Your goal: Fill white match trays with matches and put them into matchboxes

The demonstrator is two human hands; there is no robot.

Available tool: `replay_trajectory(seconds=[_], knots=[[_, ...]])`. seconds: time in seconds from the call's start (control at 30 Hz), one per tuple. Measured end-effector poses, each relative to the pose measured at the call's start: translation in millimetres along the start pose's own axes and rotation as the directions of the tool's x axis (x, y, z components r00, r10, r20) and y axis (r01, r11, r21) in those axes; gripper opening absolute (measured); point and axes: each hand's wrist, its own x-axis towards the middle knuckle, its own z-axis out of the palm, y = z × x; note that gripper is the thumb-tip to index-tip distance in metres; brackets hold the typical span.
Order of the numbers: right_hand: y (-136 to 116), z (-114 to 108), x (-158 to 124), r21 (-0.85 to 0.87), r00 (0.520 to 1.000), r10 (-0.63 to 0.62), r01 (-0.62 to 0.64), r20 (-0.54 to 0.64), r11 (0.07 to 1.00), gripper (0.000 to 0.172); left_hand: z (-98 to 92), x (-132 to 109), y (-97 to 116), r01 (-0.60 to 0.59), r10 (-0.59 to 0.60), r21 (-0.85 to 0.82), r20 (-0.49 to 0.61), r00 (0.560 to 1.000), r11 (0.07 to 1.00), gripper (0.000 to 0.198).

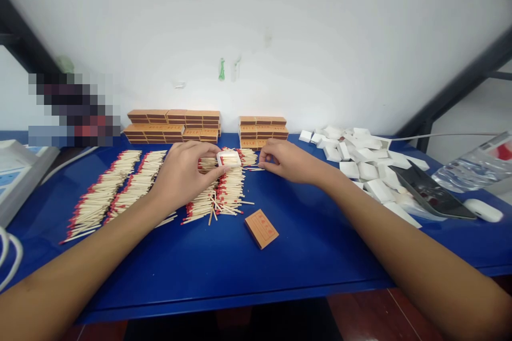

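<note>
My left hand [186, 170] grips a small white matchbox tray [229, 163] between thumb and fingers. Several matches lie inside it. The tray is held over rows of red-tipped matches [230, 192] on the table. To its right, my right hand [286, 160] is closed in a pinch, its fingertips at a few loose matches [253, 169] beside the pile. Nearer the front edge rests an orange-brown matchbox sleeve [261, 228], lying at an angle. My left hand hides part of the piles.
Two more rows of matches [106, 186] lie at left. Stacked matchboxes [172, 128] and a smaller stack [263, 130] stand along the wall. White trays [368, 170] are heaped at right, near a phone [430, 192], a white mouse [483, 210] and a clear plastic package [472, 165].
</note>
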Motion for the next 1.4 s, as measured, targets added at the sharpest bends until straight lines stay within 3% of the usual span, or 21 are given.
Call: replay_trajectory(seconds=[0.23, 0.4, 0.93, 1.13, 1.23, 1.4], knots=[[4.9, 0.0, -0.2, 0.028, 0.998, -0.024, 0.022, 0.066, 0.999, 0.005, -0.3, -0.4, 0.7, -0.022, 0.022, 0.012, -0.003, 1.000, 1.000, 0.035], [3.9, 0.3, -1.4, 0.050, 0.991, 0.055, -0.061, 0.125, 0.997, 0.009, -1.2, 0.1, 0.8, -0.019, 0.019, 0.018, -0.002, 1.000, 1.000, 0.036], [-8.3, 5.7, -0.1, 0.048, 0.998, 0.031, -0.034, 0.056, 0.998, 0.006, -0.4, 0.0, -0.6, -0.028, 0.028, 0.010, 0.004, 1.000, 1.000, 0.036], [-4.3, 5.7, -0.5, 0.036, 0.992, 0.070, -0.074, 0.109, 0.997, 0.012, 0.4, -0.7, -2.4, -0.046, 0.046, 0.012, 0.003, 0.999, 0.999, 0.039], [-4.5, -1.1, -2.0, 0.003, 0.997, 0.059, -0.059, 0.059, 0.998, 0.012, 0.5, -1.4, -3.2, -0.049, 0.049, 0.011, 0.001, 0.999, 0.999, 0.041], [-18.9, -10.7, -4.1, 0.009, 0.993, 0.017, -0.016, -0.117, 1.000, 0.008, 1.6, -2.0, -1.0, -0.075, 0.075, 0.000, 0.006, 0.997, 0.997, 0.039]])
